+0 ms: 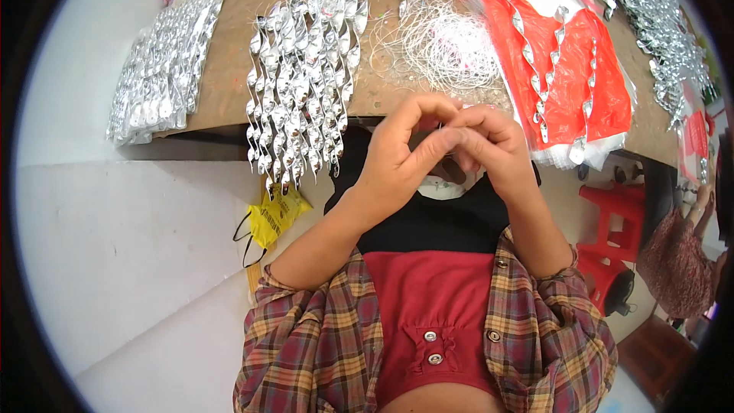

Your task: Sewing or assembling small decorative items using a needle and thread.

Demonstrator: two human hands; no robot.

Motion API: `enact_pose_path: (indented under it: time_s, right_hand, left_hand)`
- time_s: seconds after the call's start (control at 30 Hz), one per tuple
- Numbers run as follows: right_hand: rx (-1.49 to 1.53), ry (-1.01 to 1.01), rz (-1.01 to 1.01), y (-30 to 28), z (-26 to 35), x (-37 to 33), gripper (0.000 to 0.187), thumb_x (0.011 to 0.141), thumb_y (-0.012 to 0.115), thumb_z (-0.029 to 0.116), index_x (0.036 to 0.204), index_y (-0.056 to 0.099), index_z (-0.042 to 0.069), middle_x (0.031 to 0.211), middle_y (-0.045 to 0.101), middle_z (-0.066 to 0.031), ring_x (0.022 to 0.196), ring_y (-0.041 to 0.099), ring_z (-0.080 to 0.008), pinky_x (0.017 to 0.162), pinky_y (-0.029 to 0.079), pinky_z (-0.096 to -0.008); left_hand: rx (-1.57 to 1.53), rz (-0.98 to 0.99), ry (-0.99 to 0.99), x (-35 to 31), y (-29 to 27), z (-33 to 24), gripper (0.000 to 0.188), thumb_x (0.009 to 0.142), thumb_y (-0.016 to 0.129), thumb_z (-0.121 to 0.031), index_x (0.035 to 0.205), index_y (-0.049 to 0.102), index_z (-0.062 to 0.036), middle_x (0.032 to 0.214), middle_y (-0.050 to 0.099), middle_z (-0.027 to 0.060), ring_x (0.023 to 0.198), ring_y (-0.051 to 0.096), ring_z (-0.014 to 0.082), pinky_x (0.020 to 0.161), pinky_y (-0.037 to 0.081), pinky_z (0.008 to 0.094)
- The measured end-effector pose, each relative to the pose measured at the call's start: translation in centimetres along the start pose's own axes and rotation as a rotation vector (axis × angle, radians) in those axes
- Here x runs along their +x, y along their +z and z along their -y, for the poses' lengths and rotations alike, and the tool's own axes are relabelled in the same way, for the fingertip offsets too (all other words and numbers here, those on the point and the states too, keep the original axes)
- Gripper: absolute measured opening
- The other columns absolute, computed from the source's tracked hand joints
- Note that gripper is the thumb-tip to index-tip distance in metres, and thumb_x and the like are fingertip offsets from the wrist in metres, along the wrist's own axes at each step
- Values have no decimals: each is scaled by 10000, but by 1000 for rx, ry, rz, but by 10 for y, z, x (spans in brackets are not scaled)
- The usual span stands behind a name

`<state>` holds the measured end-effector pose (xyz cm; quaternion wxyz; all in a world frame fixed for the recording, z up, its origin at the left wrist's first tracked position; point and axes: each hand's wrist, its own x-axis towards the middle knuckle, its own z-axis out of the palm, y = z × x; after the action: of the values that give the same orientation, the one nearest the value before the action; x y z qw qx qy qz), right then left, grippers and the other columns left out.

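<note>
My left hand (404, 151) and my right hand (501, 151) meet in front of my chest, just off the table's near edge. Thumbs and fingertips of both are pinched together and touch. Whatever they pinch, if anything, is too small or hidden to make out. Nearest to them on the table lies a loose tangle of white string (457, 42). Left of the string, a bundle of silver twisted spiral strips (302, 80) hangs over the table edge. To the right, a few single silver spirals (527, 53) lie on a red plastic bag (566, 99).
Packed silver spirals in clear bags (164, 69) sit at the table's (222, 53) left end. More silver strips (650, 15) heap at the far right. Below are a yellow bag (277, 216) with black handles and red stools (615, 222). Another person's patterned clothing (677, 264) shows at right.
</note>
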<state>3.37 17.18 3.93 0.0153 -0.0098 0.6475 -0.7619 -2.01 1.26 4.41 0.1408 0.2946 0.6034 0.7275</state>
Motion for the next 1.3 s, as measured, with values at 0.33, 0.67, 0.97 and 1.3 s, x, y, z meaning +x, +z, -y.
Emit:
enact_pose_path:
  time_s: [0.33,0.67,0.97,1.3]
  right_hand:
    - [398,104,10,-33,-4,2,171,923,534,203,972,580,45,616,563,-30,413,349,-32,503,360,-169]
    - [711,238,55,-41,-37,2,144,930,525,186,969,586,61,609,483,32,434,298,-15,588,321,-210]
    - [471,234,55,-9,-25,8,163,909,548,182,966,594,36,1069,602,-121,503,336,-34,528,340,-192]
    - [621,351,299,9,-41,5,202,949,493,241,965,539,45,809,602,-65,491,395,-72,474,344,-189]
  left_hand:
    - [219,68,-362,-12,-18,-12,114,858,610,-57,943,548,-10,812,587,-4,743,545,50,680,448,209]
    - [262,-30,-458,-65,-59,-1,103,849,605,-34,927,539,-17,832,584,16,746,548,59,680,431,195]
    - [-98,84,-502,-52,-46,-27,255,892,547,-81,1129,484,-13,1029,631,82,745,523,63,675,438,209]
    - [-95,56,-523,-55,-52,-32,287,865,532,-70,1143,479,-19,1100,610,157,706,526,74,636,423,196]
